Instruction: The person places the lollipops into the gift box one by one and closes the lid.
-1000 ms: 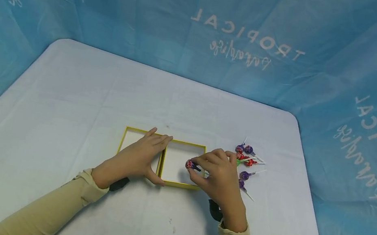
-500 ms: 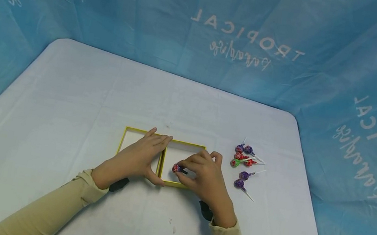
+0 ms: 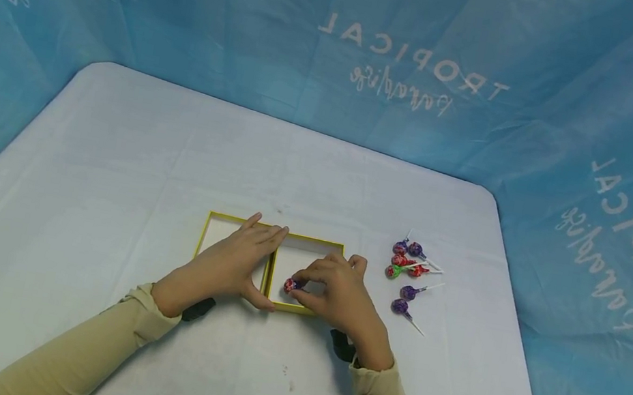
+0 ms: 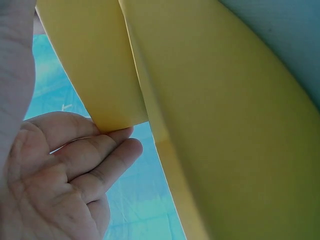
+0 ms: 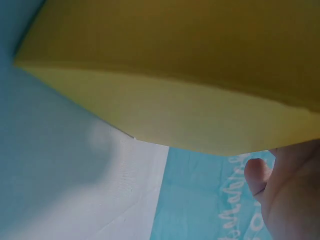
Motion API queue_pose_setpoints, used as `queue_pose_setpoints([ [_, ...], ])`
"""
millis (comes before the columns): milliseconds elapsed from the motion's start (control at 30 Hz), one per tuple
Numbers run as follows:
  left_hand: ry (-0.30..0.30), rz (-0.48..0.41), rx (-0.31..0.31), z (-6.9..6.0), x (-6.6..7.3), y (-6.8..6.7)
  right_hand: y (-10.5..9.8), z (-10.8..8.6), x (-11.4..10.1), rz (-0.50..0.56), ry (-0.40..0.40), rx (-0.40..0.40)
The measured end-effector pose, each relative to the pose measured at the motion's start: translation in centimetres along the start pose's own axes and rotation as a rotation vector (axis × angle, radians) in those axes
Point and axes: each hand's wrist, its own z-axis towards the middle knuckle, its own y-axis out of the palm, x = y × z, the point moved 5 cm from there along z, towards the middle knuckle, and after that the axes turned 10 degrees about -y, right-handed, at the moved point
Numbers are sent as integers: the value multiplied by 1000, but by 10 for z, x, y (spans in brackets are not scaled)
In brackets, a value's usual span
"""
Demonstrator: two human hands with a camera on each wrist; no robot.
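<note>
A shallow yellow box with a white inside lies on the table, split into two sections by a divider. My left hand spans it near the divider, thumb at the near edge and fingers at the far edge, holding it. In the left wrist view, fingertips touch the end of a yellow wall. Over the right section, my right hand pinches a lollipop by its stick end, with the wrapped red and purple head low inside. The stick is hidden by the fingers. Yellow card fills much of the right wrist view.
Several wrapped lollipops, including a green one and a purple one, lie loose to the right of the box. White cloth covers the table. A blue printed curtain stands behind and at both sides.
My right hand has carried the lollipop leftward and down into the right section, slowing in the last half second. The left hand has stayed in place on the box.
</note>
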Motion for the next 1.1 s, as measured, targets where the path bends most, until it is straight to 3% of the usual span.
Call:
queue_pose_setpoints([
  [300, 17, -5, 18, 0, 0, 0, 3, 4, 2, 92, 49, -55],
  [567, 32, 11, 42, -1, 0, 0, 4, 8, 1, 11, 41, -85],
  [867, 40, 22, 64, -1, 0, 0, 7, 11, 1, -26, 112, -149],
  [1100, 31, 20, 53, -1, 0, 0, 8, 11, 1, -41, 124, -155],
])
